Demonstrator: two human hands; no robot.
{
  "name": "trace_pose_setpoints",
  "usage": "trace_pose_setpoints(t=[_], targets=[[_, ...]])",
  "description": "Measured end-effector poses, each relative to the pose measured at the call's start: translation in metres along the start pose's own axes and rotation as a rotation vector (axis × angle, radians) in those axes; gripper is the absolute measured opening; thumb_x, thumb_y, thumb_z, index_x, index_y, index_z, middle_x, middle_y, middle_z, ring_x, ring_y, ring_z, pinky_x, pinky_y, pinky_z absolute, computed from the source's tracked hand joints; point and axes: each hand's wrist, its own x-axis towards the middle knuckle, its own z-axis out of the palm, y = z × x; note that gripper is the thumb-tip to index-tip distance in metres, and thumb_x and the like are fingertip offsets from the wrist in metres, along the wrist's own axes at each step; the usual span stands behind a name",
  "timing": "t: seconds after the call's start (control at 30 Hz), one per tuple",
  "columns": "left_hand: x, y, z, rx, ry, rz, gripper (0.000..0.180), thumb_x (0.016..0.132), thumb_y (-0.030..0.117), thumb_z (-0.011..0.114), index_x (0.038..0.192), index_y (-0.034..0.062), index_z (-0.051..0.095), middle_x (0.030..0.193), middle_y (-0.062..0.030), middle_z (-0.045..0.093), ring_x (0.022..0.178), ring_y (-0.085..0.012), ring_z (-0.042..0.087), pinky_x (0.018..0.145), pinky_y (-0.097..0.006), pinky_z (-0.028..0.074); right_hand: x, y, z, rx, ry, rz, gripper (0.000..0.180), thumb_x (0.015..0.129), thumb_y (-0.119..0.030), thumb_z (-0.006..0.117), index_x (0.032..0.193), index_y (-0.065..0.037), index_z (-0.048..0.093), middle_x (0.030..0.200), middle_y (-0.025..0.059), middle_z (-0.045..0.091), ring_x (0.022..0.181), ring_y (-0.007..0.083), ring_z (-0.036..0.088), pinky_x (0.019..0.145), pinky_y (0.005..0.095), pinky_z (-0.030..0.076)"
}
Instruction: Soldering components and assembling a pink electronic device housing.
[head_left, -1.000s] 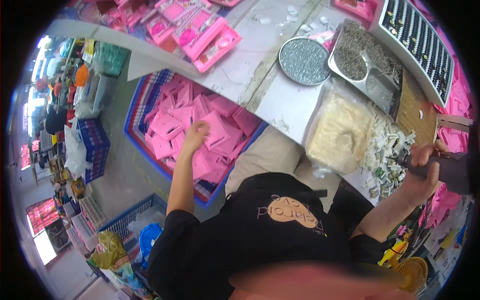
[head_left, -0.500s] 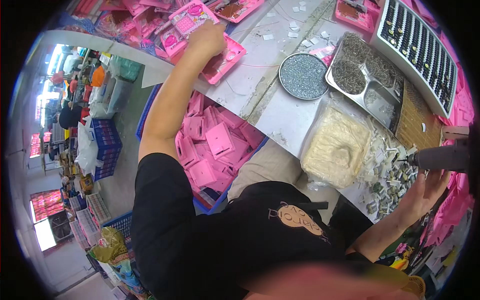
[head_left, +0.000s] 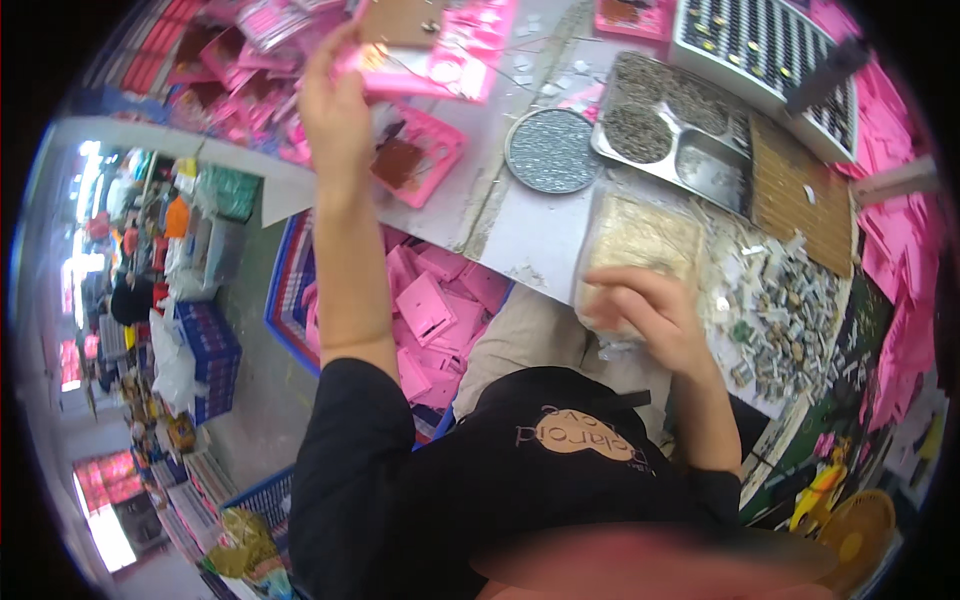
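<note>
My left hand [head_left: 338, 115], at the far left of the table, grips the edge of a pink plastic casing [head_left: 470, 55]. Its inner side shows a brown board and thin wires. Below it lies another pink casing [head_left: 425, 165] with a brown piece inside. My right hand [head_left: 650, 312] hovers at the near edge of a pale yellow block [head_left: 640, 235] wrapped in clear plastic. Its fingers are bent together; whatever they hold, if anything, is too small to make out. A dark hanging tool [head_left: 830, 75] is at the upper right, apart from both hands.
A round tray [head_left: 552, 150] of small metal pieces sits beside a divided metal tray [head_left: 715, 165] of springs. Loose small metal parts [head_left: 785, 320] are heaped on the right. A white rack [head_left: 765, 60] stands behind. Pink casings fill a blue crate [head_left: 290, 290] below the table.
My right hand has left the hanging tool and come left to the pale block. The tool has swung away. My left hand has lifted and turned over a pink casing.
</note>
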Motion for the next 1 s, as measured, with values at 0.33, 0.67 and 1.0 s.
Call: trace_pose_setpoints(t=[0.33, 0.67, 1.0], targets=[[-0.211, 0.073, 0.1, -0.125, -0.374, -0.142, 0.035, 0.097, 0.002, 0.046, 0.127, -0.003, 0.064, 0.132, -0.0196, 0.053, 0.11, -0.0272, 0.062, 0.103, -0.036, 0.046, 0.014, 0.044, -0.022, 0.324, 0.629, -0.331, 0.071, 0.105, -0.03, 0.061, 0.159, -0.001, 0.028, 0.133, 0.0097, 0.062, 0.119, 0.0159, 0.059, 0.1, 0.0306, 0.049], [-0.248, 0.077, 0.084, 0.08, -0.894, -0.053, 0.037, 0.092, 0.014, 0.07, 0.128, 0.0113, 0.069, 0.129, -0.0139, 0.059, 0.081, -0.0253, 0.068, 0.072, -0.036, 0.057, -0.023, 0.075, -0.049, -1.183, 0.859, -0.359, 0.045, 0.085, -0.035, 0.077, 0.119, -0.004, 0.073, 0.087, 0.0072, 0.06, 0.087, 0.0288, 0.05, 0.079, 0.0397, 0.044], [-0.211, 0.078, 0.12, 0.123, -0.833, 0.19, 0.034, 0.085, 0.028, 0.076, 0.114, 0.0109, 0.071, 0.107, -0.0075, 0.063, 0.093, -0.0268, 0.063, 0.08, -0.042, 0.047, -0.015, 0.075, -0.067, -0.814, 0.837, -0.359, 0.031, 0.084, -0.026, 0.081, 0.109, -0.008, 0.076, 0.085, 0.0032, 0.061, 0.086, 0.0195, 0.054, 0.08, 0.0338, 0.045]])
